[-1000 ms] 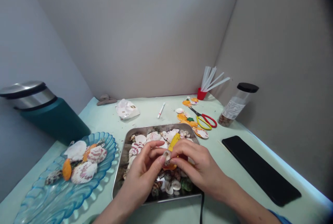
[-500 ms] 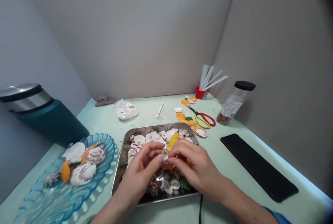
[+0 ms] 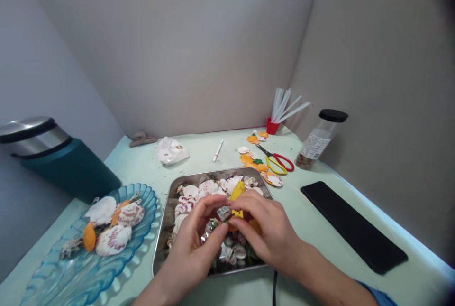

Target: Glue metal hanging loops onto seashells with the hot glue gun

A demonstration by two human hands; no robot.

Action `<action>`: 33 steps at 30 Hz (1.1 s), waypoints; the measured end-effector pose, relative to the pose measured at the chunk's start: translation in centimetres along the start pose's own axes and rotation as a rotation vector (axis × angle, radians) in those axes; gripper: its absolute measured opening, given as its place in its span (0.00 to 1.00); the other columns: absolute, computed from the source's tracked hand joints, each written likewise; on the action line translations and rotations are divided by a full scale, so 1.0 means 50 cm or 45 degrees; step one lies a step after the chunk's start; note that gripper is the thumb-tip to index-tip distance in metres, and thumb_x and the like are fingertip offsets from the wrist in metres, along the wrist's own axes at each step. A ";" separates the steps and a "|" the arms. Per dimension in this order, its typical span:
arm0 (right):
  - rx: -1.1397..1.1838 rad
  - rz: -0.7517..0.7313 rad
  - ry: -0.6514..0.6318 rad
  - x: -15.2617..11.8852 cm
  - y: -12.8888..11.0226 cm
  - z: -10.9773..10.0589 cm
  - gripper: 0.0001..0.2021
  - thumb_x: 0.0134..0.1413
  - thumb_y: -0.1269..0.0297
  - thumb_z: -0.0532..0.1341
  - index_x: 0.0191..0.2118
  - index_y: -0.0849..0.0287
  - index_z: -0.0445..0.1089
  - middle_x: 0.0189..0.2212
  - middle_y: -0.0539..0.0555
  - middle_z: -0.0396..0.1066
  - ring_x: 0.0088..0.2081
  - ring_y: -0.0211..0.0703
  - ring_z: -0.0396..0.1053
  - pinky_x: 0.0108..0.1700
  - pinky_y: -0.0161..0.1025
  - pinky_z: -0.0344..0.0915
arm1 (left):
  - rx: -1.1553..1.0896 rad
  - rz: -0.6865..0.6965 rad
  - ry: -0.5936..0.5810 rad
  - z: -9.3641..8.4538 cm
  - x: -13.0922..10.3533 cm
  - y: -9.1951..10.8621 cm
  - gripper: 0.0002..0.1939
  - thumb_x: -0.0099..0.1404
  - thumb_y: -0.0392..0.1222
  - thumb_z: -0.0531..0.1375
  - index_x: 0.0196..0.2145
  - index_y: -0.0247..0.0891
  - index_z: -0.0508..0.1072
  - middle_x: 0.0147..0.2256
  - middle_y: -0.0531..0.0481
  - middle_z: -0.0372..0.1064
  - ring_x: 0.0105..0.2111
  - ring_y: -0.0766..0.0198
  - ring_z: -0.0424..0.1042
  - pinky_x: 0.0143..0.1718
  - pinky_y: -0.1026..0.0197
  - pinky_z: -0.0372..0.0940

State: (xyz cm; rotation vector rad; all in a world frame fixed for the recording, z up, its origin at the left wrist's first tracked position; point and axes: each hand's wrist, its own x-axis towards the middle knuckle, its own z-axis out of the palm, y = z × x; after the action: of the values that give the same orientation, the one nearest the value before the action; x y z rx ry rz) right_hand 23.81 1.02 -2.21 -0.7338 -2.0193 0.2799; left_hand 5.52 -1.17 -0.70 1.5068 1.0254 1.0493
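A small grey-and-white shell (image 3: pixel 223 213) is pinched between the fingertips of both hands. My left hand (image 3: pixel 194 239) has its thumb below the shell and its index finger above. From the other side, my right hand (image 3: pixel 272 227) closes its thumb and fingers on the shell's edge. Beneath them lies a metal tray (image 3: pixel 161 244) filled with shells. In it are white and purple-striped scallop shells (image 3: pixel 209 187), a yellow piece (image 3: pixel 237 192) partly behind my right fingers, and small dark spiral shells. The hands cover much of the tray's middle.
A blue scalloped dish (image 3: pixel 142 237) with shells sits at left, near a teal bottle (image 3: pixel 74 168). Behind the tray are a white crumpled packet (image 3: pixel 171 150), a marker (image 3: pixel 218 151) and scissors (image 3: pixel 275 160). At right stand a jar (image 3: pixel 316 142) and a flat black case (image 3: pixel 351 225).
The small shell has been turned between my fingers and now shows its darker speckled side. My hands have shifted only slightly over the tray.
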 end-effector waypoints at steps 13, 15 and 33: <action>-0.104 -0.068 -0.030 0.003 -0.006 -0.001 0.15 0.60 0.74 0.56 0.52 0.59 0.64 0.39 0.58 0.71 0.37 0.44 0.71 0.39 0.40 0.69 | -0.064 -0.011 0.013 0.000 -0.004 -0.012 0.21 0.66 0.38 0.57 0.56 0.47 0.62 0.55 0.49 0.65 0.58 0.60 0.61 0.58 0.62 0.56; -0.103 -0.071 -0.014 0.003 -0.007 -0.001 0.15 0.59 0.75 0.56 0.52 0.59 0.64 0.39 0.58 0.71 0.37 0.43 0.70 0.39 0.40 0.69 | -0.235 -0.099 -0.018 -0.001 0.001 -0.011 0.21 0.65 0.38 0.59 0.55 0.46 0.62 0.53 0.48 0.67 0.55 0.60 0.64 0.55 0.62 0.59; -0.207 -0.112 -0.004 0.007 -0.011 0.000 0.05 0.60 0.70 0.57 0.38 0.62 0.70 0.33 0.57 0.70 0.31 0.40 0.68 0.34 0.37 0.66 | -0.505 -0.321 0.076 0.005 0.020 -0.002 0.16 0.60 0.43 0.64 0.45 0.38 0.69 0.36 0.49 0.76 0.35 0.65 0.71 0.42 0.63 0.64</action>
State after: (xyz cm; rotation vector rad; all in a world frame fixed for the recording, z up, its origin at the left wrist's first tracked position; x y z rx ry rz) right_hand 23.45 0.81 -1.69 -0.7417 -2.0882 0.0662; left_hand 6.02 -0.24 -0.73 1.0041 0.9529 1.0482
